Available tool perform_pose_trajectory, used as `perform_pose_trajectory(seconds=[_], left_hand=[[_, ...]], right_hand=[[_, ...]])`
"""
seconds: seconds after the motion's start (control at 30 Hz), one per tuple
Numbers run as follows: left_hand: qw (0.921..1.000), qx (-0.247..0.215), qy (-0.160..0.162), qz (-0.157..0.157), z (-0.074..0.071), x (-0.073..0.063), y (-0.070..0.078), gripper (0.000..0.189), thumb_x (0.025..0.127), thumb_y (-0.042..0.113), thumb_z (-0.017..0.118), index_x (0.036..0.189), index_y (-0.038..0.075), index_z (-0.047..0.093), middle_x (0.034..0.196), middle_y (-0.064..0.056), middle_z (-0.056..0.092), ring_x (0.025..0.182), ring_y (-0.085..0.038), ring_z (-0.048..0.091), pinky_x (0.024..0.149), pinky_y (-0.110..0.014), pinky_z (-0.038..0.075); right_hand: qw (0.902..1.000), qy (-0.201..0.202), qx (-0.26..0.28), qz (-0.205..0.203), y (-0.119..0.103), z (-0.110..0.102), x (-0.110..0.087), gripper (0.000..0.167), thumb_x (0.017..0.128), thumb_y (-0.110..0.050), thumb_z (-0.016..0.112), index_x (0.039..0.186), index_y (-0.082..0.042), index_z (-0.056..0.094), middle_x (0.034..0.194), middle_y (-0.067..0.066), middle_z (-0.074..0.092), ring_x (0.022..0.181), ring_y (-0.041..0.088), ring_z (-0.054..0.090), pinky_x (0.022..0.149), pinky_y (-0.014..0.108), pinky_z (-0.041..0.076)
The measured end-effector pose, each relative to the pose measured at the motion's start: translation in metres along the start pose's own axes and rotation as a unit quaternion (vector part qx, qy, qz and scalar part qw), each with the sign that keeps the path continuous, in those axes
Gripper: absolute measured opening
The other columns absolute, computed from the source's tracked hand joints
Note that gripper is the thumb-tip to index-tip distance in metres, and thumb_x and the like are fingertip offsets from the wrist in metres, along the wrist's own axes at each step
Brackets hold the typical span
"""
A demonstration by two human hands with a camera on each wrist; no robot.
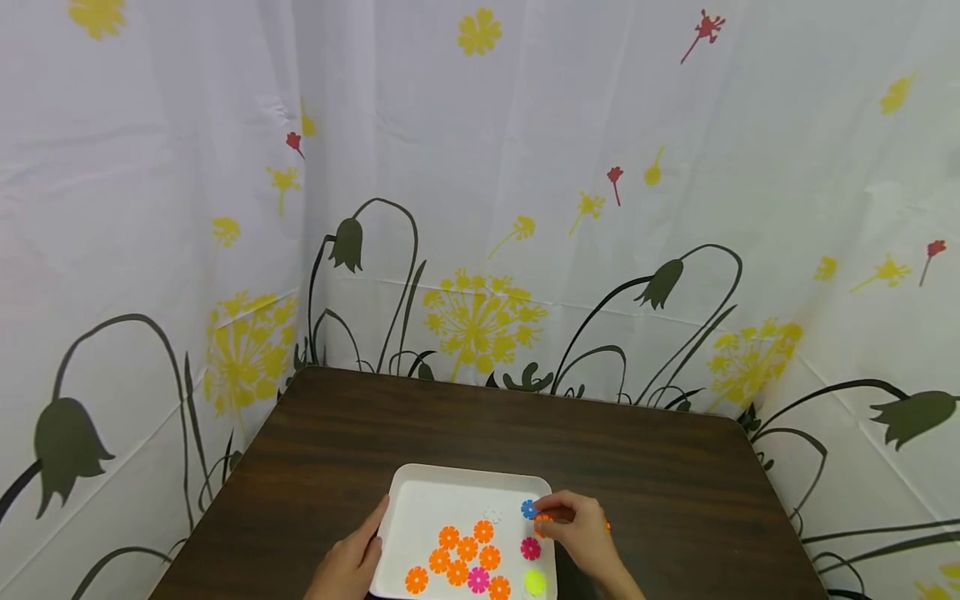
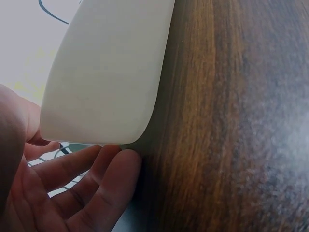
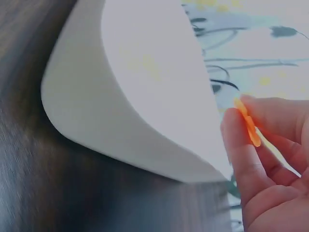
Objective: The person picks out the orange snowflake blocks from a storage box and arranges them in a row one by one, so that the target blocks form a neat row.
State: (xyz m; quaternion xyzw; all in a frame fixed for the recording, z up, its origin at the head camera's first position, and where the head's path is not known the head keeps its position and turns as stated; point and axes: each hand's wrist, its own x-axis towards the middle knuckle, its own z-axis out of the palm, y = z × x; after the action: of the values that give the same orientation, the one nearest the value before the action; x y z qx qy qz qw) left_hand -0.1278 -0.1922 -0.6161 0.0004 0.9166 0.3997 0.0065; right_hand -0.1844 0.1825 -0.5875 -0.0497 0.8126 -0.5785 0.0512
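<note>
A white tray (image 1: 442,492) lies near the front of the table, holding several flower-shaped notched plastic discs. My left hand (image 1: 348,557) grips its left side; in the left wrist view the fingers (image 2: 113,186) curl against the outer wall. Over the tray's right rim, my right hand (image 1: 588,533) pinches an orange disc (image 3: 248,123) between thumb and fingers. A blue disc (image 1: 529,509) is by its fingertips. Below sit a crimson disc (image 1: 531,548) and a yellow-green disc (image 1: 535,582). Orange discs (image 1: 467,549) cluster around a pink disc (image 1: 478,580).
A pale, clear-looking disc (image 1: 492,517) lies toward the tray's upper right. A small orange bit (image 1: 608,527) shows at the right hand's outer edge; what it is stays unclear. Dark wood table (image 1: 337,442) surrounds the tray, and a flower-printed curtain (image 1: 465,167) hangs behind.
</note>
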Motion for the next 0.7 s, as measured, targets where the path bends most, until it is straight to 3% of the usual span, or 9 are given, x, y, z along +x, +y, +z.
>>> perform_pose_trajectory(seconds=[0.13, 0.23, 0.33, 0.47, 0.7], left_hand=[[1.0000, 0.003, -0.002, 0.003, 0.001, 0.002, -0.001, 0.058, 0.104, 0.007, 0.061, 0.160, 0.015, 0.048, 0.140, -0.017, 0.069, 0.084, -0.010, 0.066, 0.074, -0.038, 0.054], [1.0000, -0.002, -0.003, -0.001, 0.001, 0.002, -0.002, 0.059, 0.104, 0.006, 0.061, 0.161, 0.015, 0.048, 0.140, -0.018, 0.069, 0.080, -0.010, 0.063, 0.072, -0.037, 0.052], [1.0000, -0.005, -0.004, -0.005, 0.000, 0.002, -0.002, 0.059, 0.104, 0.007, 0.061, 0.161, 0.015, 0.047, 0.141, -0.017, 0.068, 0.077, -0.010, 0.060, 0.071, -0.036, 0.051], [1.0000, -0.005, -0.007, -0.004, 0.000, 0.002, -0.001, 0.059, 0.105, 0.007, 0.060, 0.161, 0.015, 0.047, 0.142, -0.017, 0.068, 0.077, -0.009, 0.060, 0.071, -0.036, 0.050], [0.9999, -0.008, -0.007, 0.000, 0.000, 0.002, -0.002, 0.059, 0.105, 0.007, 0.061, 0.161, 0.015, 0.047, 0.140, -0.018, 0.069, 0.076, -0.009, 0.059, 0.070, -0.035, 0.049]], right_hand=[[0.9970, 0.071, 0.030, 0.009, 0.002, -0.020, 0.000, 0.023, 0.082, 0.007, 0.084, 0.104, 0.007, 0.077, 0.097, 0.020, 0.077, 0.080, 0.018, 0.074, 0.070, 0.027, 0.062], [0.9930, 0.118, -0.003, -0.003, 0.005, -0.036, 0.000, 0.022, 0.080, 0.010, 0.084, 0.100, 0.004, 0.077, 0.095, 0.021, 0.078, 0.078, 0.018, 0.076, 0.067, 0.025, 0.060], [0.9857, 0.152, -0.072, -0.005, 0.011, -0.054, 0.000, 0.022, 0.080, 0.009, 0.085, 0.099, -0.001, 0.079, 0.095, 0.016, 0.080, 0.081, 0.015, 0.076, 0.068, 0.022, 0.058], [0.9747, 0.172, -0.142, 0.021, 0.020, -0.080, -0.004, 0.023, 0.082, 0.008, 0.084, 0.102, -0.002, 0.079, 0.098, 0.013, 0.080, 0.084, 0.016, 0.076, 0.069, 0.021, 0.057], [0.9671, 0.162, -0.189, 0.053, 0.046, -0.102, -0.013, 0.023, 0.081, 0.008, 0.081, 0.101, -0.003, 0.079, 0.098, 0.010, 0.080, 0.085, 0.019, 0.074, 0.067, 0.024, 0.056]])
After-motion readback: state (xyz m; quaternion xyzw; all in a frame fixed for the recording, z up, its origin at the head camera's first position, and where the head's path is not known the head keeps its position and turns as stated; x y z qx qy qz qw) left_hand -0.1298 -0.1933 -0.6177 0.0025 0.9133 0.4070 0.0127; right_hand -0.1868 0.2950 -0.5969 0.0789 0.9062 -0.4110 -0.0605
